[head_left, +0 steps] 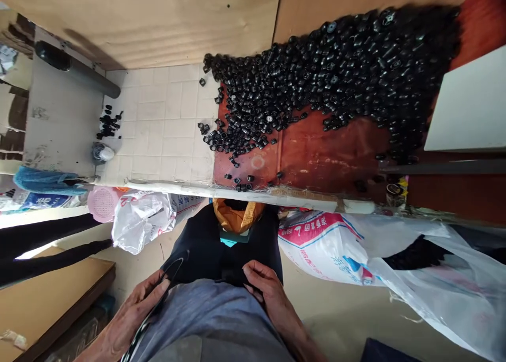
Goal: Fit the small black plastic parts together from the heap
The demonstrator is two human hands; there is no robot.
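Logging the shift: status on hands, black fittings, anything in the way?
Left hand at a black loop; right hand resting on lap. Black fittings heaped on rust-red board, hands apart from them. Taped board edge between.

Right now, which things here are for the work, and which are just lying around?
For the work:
left hand, touching a black loop
right hand, resting on grey cloth
heap of small black plastic pieces

Lying around:
white plastic bag
printed woven sack
pink round strainer
blue towel
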